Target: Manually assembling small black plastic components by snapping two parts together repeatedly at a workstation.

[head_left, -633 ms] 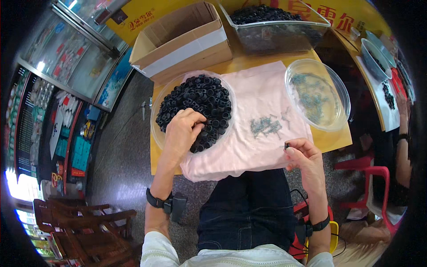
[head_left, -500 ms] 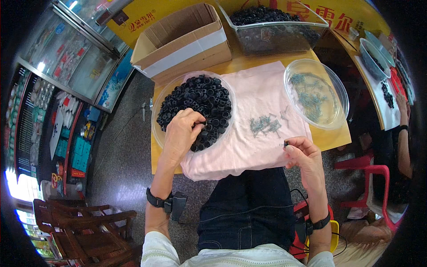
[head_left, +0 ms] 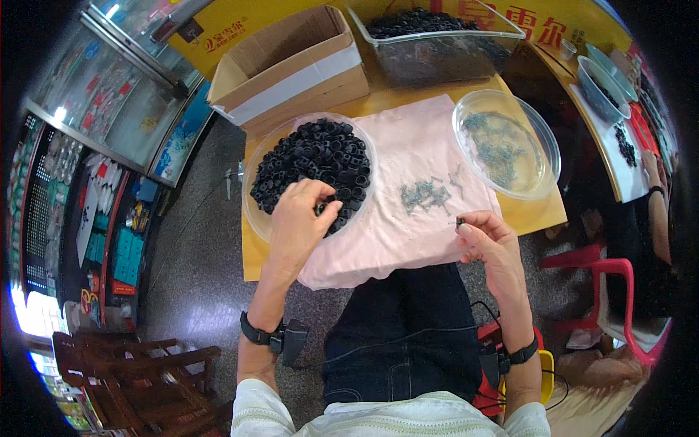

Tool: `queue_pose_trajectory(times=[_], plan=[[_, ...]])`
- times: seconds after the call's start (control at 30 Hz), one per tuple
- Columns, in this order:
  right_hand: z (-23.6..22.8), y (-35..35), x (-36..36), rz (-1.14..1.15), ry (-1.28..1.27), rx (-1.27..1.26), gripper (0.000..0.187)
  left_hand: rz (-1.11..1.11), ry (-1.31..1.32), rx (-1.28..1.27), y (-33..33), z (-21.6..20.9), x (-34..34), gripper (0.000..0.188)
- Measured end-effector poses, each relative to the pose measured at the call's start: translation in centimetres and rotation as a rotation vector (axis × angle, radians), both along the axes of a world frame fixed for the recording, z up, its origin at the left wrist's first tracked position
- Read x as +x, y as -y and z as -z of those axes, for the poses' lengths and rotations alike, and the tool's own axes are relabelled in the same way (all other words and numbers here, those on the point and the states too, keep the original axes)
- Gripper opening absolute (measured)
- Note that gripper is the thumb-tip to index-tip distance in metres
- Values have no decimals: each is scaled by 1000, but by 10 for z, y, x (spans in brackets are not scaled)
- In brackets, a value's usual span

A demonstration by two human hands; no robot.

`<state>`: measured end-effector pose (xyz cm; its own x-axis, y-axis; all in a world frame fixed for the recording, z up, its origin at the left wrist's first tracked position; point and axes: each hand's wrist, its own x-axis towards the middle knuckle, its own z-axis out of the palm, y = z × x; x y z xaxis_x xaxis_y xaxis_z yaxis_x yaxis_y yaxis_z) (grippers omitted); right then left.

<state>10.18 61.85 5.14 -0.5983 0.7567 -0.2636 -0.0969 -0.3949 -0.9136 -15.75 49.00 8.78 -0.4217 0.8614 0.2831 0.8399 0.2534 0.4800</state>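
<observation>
My left hand (head_left: pixel 297 218) reaches into a round clear tub (head_left: pixel 251 218) heaped with small black plastic rings (head_left: pixel 313 156). Its thumb and index finger are curled close together at the near side of the heap, around what looks like one ring. Over the near right edge of a pink cloth (head_left: pixel 378 247), my right hand (head_left: pixel 491 244) pinches a small black plastic piece (head_left: pixel 460 222) between thumb and fingertips. Beyond that hand, a loose pile of small silvery screws (head_left: pixel 424 195) lies on the cloth.
A round clear tub (head_left: pixel 550 156) with more screws stands at the right. At the back are an open cardboard box (head_left: pixel 298 73) and a clear bin (head_left: pixel 437 65) of black parts. Further right, another person's arm (head_left: pixel 657 211) rests by a side table, near a pink chair (head_left: pixel 619 269).
The whole view has shifted slightly, so the table sits a little further up and left. My left finger and thumb stay at the heap; my right hand still pinches its black piece.
</observation>
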Motion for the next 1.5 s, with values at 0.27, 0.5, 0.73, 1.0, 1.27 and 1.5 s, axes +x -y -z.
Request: queue_pose_trajectory(times=[0.27, 0.5, 0.73, 1.0, 1.27, 1.5], plan=[[1, -5, 6, -20, -192, -192, 19, 181, 913, 319, 10, -13, 66, 17], [-1, 7, 19, -59, -293, -329, 20, 272, 1278, 387, 2, 17, 121, 30], [1, 16, 25, -80, -346, -367, 20, 313, 1357, 447, -8, 22, 139, 26], [-13, 25, 26, -47, -231, -61, 20, 234, 1386, 430, -10, 33, 139, 27], [-8, 29, 21, -40, -217, -11, 20, 324, 1167, 456, -12, 41, 135, 29], [-4, 31, 20, -60, -239, -18, 20, 328, 1052, 464, -13, 43, 133, 27]])
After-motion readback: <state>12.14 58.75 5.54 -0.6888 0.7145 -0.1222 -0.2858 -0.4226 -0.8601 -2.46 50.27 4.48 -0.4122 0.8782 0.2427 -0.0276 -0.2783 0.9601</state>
